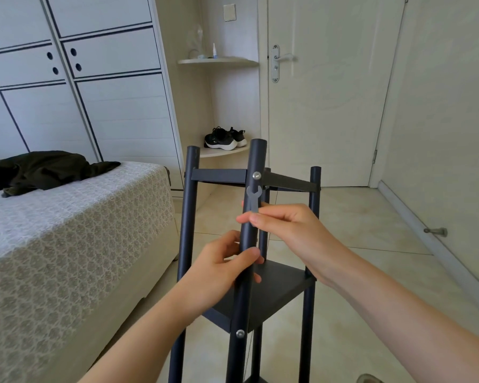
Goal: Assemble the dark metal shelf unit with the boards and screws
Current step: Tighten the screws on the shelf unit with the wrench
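Observation:
The dark metal shelf unit (190, 217) stands upright in front of me, its round posts joined by a top board (219, 175) and a middle board (277, 288). My left hand (219, 275) grips the nearest post (256, 161) just above the middle board. My right hand (285, 228) pinches a small flat grey wrench (254, 197) against that post, its open jaw pointing up a little below the upper silver screw (257, 175). A second silver screw (240, 333) sits lower on the same post, at the middle board's edge.
A bed (67, 244) with a patterned cover and dark clothing (39, 172) stands close on the left. Behind are a white wardrobe (94, 92), corner shelves with black shoes (224, 138), and a closed door (329, 92). Tiled floor (371, 272) lies to the right, with a doorstop (436, 232).

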The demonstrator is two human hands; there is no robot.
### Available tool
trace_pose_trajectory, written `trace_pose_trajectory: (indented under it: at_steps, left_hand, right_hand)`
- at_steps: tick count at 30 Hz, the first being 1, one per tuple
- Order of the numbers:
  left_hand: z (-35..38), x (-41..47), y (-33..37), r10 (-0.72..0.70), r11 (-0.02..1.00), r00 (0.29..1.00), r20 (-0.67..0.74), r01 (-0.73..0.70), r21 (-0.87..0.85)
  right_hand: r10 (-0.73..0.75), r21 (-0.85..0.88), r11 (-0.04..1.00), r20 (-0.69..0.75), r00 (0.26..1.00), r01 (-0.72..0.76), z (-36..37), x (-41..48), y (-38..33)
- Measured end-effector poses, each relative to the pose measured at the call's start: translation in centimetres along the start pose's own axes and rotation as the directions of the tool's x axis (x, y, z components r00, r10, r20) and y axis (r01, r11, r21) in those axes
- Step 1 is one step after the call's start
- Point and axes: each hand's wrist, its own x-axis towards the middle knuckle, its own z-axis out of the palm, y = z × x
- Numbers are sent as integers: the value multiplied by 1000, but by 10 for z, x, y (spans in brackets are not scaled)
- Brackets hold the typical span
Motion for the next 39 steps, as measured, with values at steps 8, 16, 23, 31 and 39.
trace_pose_trajectory:
  at_steps: [8, 16, 23, 31, 39]
  left_hand:
    - [-4, 1, -2, 38, 999, 999, -5, -38, 28]
    - [-8, 0, -1, 28, 997, 1000, -3, -27, 68]
    - [-8, 0, -2, 47, 988, 998, -44, -40, 147]
    - [-8, -1, -2, 76, 971, 987, -145, -41, 235]
    - [-11, -5, -5, 109, 953, 973, -206, -43, 299]
  right_hand:
    - [14, 109, 994, 7, 1000, -14, -2, 1, 1]
    - [114, 158, 982, -58, 992, -104, -11, 6, 15]
    - [141, 44, 990, -90, 986, -138, -6, 10, 15]
    - [103, -64, 991, -148, 984, -113, 7, 18, 13]
    - [52, -64, 996, -146, 988, -62, 23, 27, 13]
